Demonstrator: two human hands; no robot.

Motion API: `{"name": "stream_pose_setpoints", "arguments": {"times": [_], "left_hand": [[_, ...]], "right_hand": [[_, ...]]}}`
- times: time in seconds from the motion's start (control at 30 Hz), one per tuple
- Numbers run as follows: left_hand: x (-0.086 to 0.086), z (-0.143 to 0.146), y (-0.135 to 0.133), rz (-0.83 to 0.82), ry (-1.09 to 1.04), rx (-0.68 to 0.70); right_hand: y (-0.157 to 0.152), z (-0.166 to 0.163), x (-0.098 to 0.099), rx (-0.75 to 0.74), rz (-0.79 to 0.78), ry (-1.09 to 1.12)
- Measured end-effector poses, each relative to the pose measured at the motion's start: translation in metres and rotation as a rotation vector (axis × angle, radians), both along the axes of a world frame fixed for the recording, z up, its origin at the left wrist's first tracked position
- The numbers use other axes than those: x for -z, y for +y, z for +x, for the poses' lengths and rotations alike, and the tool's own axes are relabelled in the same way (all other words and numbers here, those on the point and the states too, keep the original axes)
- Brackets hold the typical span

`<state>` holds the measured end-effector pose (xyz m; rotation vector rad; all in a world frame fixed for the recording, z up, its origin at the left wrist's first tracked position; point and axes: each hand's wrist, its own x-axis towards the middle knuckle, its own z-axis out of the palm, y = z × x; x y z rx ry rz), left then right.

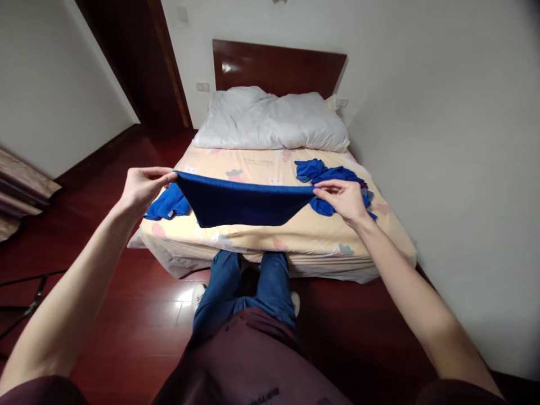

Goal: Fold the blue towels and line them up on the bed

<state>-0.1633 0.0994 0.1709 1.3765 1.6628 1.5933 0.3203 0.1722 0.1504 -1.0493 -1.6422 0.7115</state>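
The left hand [143,187] pinches one upper corner of a dark blue cloth [244,203] and the right hand [343,198] pinches the other, so the cloth is stretched flat between them above the foot of the bed [295,233]. A second blue cloth [169,203] lies on the sheet just beside the left hand. A crumpled blue pile [320,171] lies by the right hand, with white pillows [270,119] at the headboard [278,67].

We note the stretched blue cloth [244,205] hides part of the bed [295,236] sheet. Our right hand [343,198] covers some crumpled blue clothing [312,169]. The sheet's lettering is too small to read.
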Motion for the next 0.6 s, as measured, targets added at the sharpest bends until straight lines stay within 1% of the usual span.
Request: {"name": "stream_pose_setpoints", "arguments": {"times": [0.1, 0.17, 0.23, 0.3, 0.37, 0.43, 0.53, 0.6], "left_hand": [[0.006, 0.004, -0.034, -0.167, -0.041, 0.044], [0.01, 0.01, -0.054, -0.28, -0.077, 0.035], [0.016, 0.017, -0.067, -0.378, -0.103, 0.02], [0.026, 0.02, -0.072, -0.432, -0.143, 0.029], [0.038, 0.021, -0.07, -0.464, -0.188, 0.057], [0.049, 0.02, -0.062, -0.483, -0.211, 0.071], [0.063, 0.02, -0.038, -0.463, -0.265, 0.078], [0.072, 0.021, -0.015, -0.426, -0.332, 0.09]], "right_hand": [[-0.041, 0.017, 0.015, 0.02, -0.092, -0.026], [-0.065, 0.029, 0.024, 0.04, -0.161, -0.055], [-0.084, 0.039, 0.033, 0.062, -0.241, -0.084], [-0.095, 0.046, 0.042, 0.073, -0.325, -0.1], [-0.097, 0.05, 0.049, 0.074, -0.394, -0.093], [-0.091, 0.05, 0.054, 0.074, -0.444, -0.073], [-0.07, 0.044, 0.059, 0.095, -0.486, -0.029], [-0.048, 0.036, 0.063, 0.103, -0.504, 0.008]]}}
